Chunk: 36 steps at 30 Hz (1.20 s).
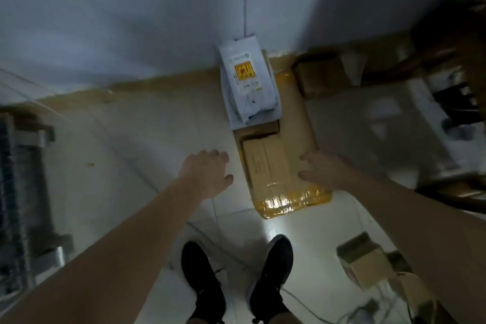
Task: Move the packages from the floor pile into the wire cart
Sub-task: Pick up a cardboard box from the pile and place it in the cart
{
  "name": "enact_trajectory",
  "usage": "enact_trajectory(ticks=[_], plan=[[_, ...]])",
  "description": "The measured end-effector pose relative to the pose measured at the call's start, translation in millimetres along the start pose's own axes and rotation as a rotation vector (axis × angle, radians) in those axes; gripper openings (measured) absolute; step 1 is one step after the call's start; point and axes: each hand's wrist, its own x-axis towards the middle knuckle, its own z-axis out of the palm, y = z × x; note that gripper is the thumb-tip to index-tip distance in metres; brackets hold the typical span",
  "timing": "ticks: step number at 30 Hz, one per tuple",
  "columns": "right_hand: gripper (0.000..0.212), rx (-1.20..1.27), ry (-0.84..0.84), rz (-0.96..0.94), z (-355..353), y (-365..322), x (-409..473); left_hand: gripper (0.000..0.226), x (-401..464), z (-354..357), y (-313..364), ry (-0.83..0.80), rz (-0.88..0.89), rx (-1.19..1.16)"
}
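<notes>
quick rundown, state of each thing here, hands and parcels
left hand: open, fingers spread, left of the long box, touching nothing
right hand: open, fingers resting on the long box's right side
long box: flat on the floor, taped with glossy film at the near end
grey mailer: lying on the long box's far end
small box: on the floor at right, blurred
</notes>
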Motion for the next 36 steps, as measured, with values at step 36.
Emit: enact_trajectory(ticks=[36], plan=[[0.052,1.183,0.088,-0.187,-126,-220,-259,0.084,-277,-172,-40,0.478,0.011,-1.818]])
